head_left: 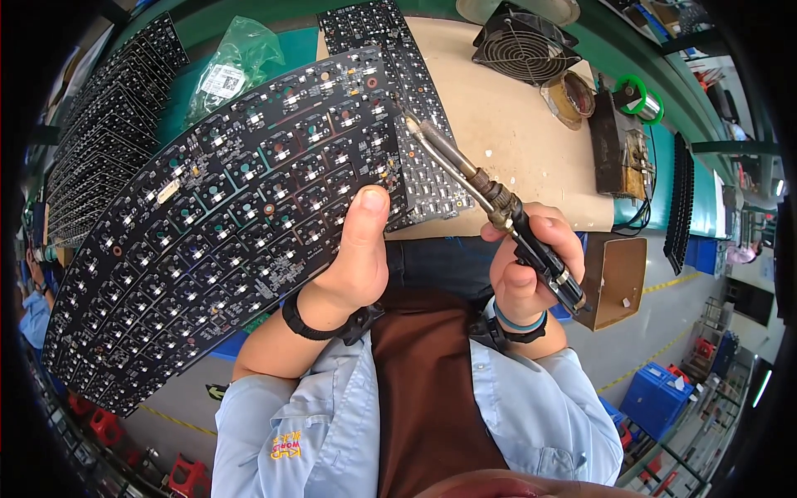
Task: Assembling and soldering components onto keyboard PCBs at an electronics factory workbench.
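Note:
A large black keyboard circuit board (249, 199) with rows of small parts is held up and tilted in my left hand (361, 249). That thumb lies over the board's near right edge, while the other fingers are hidden beneath it. My right hand (535, 266) is closed round the black handle of a soldering iron (486, 189) with a thin metal tube along its shaft. The iron's tip points up and left, close to the board's right edge; whether it touches cannot be made out. Behind the held board, another black circuit board (432, 166) rests on the brown worktop sheet (490, 133).
A tall stack of black boards (116, 124) stands at the left beside a clear plastic bag (228, 75). Farther right are a fan (527, 46), a round tin (569, 98), a green-rimmed solder spool (643, 101) and a metal block (613, 149). A cardboard box (613, 282) sits below the bench edge.

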{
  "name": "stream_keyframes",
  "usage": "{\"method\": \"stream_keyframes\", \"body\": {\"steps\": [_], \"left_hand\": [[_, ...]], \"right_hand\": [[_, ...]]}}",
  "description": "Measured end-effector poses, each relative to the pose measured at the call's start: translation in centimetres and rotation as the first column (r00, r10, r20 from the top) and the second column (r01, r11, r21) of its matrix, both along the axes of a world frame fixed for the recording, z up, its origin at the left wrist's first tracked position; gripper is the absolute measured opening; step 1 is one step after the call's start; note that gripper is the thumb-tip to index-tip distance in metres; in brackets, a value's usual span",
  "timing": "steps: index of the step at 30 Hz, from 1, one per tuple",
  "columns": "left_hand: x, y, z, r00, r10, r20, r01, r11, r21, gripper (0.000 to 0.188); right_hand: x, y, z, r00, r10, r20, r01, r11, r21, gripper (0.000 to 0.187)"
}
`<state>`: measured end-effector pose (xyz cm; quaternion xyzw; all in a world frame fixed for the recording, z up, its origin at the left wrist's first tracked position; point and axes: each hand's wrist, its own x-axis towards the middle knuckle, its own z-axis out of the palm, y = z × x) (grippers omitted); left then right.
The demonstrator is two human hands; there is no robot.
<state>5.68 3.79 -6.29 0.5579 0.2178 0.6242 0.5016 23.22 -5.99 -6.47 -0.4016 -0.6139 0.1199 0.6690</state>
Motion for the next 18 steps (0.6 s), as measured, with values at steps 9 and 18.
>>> {"method": "stream_keyframes", "body": {"steps": [9,18], "left_hand": [[1.3,-0.9,1.0,0.982,0.025,0.185,-0.007,0.995,-0.097,0.059],[-0.4,-0.1,0.4,0.991,-0.026,-0.13,0.025,1.0,-0.015,0.06]], "right_hand": [[0.0,0.5,0.2,1.0,-0.024,-0.008,0.024,1.0,-0.006,0.057],[0.2,0.3,0.1,1.0,-0.005,-0.011,0.005,1.0,-0.03,0.056]]}}
